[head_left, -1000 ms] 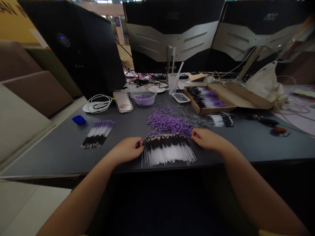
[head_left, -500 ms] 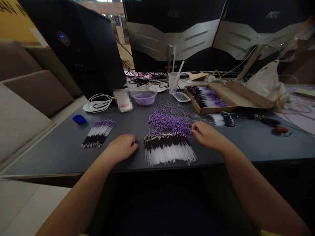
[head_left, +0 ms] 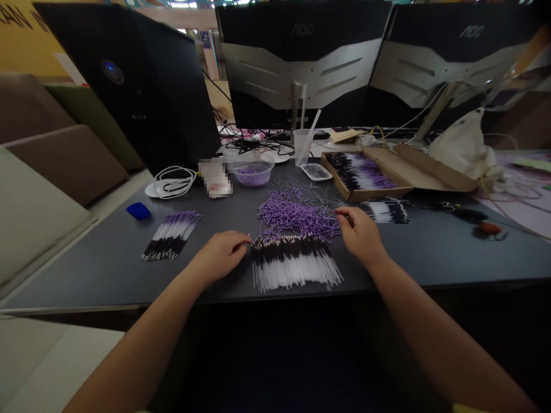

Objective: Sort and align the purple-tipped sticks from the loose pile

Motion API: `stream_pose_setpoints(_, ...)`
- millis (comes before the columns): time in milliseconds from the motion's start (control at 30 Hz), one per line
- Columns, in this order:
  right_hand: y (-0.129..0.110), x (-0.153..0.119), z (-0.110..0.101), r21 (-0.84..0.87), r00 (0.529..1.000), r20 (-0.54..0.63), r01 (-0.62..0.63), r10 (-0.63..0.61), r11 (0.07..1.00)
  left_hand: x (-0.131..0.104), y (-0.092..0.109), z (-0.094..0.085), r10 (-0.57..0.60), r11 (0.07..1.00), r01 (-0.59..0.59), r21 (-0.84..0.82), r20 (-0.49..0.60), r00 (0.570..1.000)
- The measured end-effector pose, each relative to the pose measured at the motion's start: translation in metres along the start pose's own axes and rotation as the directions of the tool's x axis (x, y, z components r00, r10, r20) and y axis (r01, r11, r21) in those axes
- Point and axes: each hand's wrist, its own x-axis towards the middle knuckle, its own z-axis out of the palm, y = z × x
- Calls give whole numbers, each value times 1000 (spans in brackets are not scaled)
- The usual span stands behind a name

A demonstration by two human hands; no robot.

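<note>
A row of thin sticks with black and clear parts [head_left: 297, 264] lies near the table's front edge. Behind it is a loose heap of purple pieces [head_left: 293, 212]. My left hand [head_left: 224, 252] is at the row's left end, its fingers closed on something I cannot make out; a small light tip shows at the fingertips. My right hand [head_left: 359, 232] rests at the right side of the purple heap, thumb and forefinger a little apart, nothing visible between them. To the left lies a bundle of purple-ended sticks [head_left: 172, 234].
An open cardboard box [head_left: 398, 192] of purple-ended sticks stands back right, beside a small white tray [head_left: 317, 172]. A clear bowl [head_left: 253, 172], a plastic cup [head_left: 302, 148] and a blue cap [head_left: 138, 210] are on the table. Monitors and a black computer case [head_left: 150, 86] stand behind.
My left hand has moved right, up to the left end of the row. My right hand has turned slightly, and its thumb and forefinger have parted.
</note>
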Motion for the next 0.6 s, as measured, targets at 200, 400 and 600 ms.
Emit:
stream_pose_setpoints(200, -5, -1, 6, 300, 976, 42, -215, 212, 929, -6, 12, 6, -142, 961, 110, -253, -111, 984)
stream_pose_setpoints(400, -37, -10, 6, 767, 909, 343, -416, 236, 488, -12, 28, 6, -80, 959, 25, -282, -183, 980)
stream_pose_setpoints(600, -76, -28, 0, 832, 880, 471, -467, 62, 300, -24, 51, 2, 105, 975, -109, -193, -33, 994)
